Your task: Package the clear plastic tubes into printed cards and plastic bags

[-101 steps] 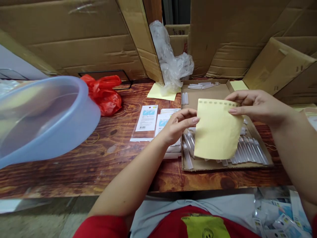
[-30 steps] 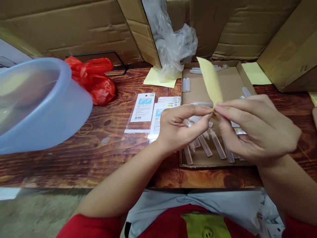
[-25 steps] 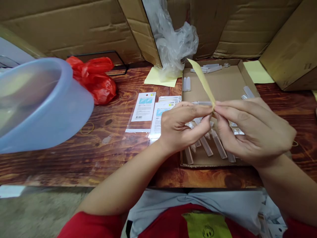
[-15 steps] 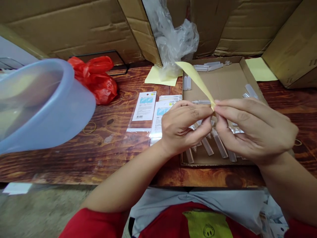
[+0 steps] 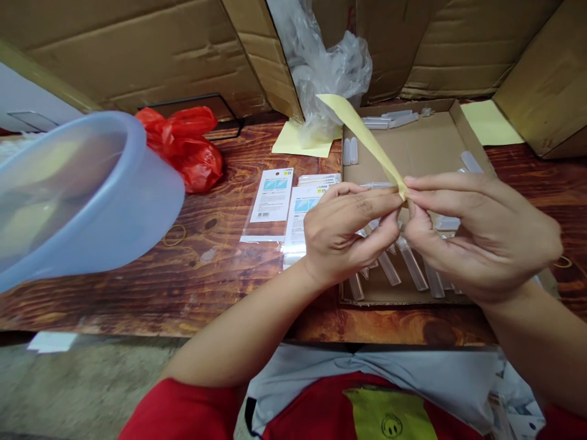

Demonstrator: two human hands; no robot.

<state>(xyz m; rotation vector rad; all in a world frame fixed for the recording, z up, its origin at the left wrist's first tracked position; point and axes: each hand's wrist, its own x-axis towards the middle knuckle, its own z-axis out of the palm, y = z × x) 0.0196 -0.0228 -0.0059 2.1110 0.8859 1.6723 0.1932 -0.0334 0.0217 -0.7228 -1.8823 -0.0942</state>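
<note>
A yellow paper strip (image 5: 362, 135), narrowed to a twisted end, slants up and left from my fingertips. My left hand (image 5: 355, 229) pinches its lower end between thumb and fingers. Touching the same end from the right, my right hand (image 5: 481, 229) is closed on it with thumb and forefinger. Both hands are over a shallow cardboard tray (image 5: 422, 143) holding several clear plastic tubes (image 5: 413, 263). Just left of the tray lie printed packages (image 5: 300, 211) in a stack, with a single package (image 5: 273, 197) beside them.
At the left stands a large blue translucent tub (image 5: 151, 201), with a red plastic bag (image 5: 188, 146) behind it. A crumpled clear bag (image 5: 337, 70) rests on yellow paper (image 5: 298, 140). Cardboard walls (image 5: 160, 52) rise at the back. A rubber band (image 5: 175, 235) lies near the tub.
The view has shifted slightly, so most things appear a little further right. Both hands still pinch the strip, whose free end now points further up and left.
</note>
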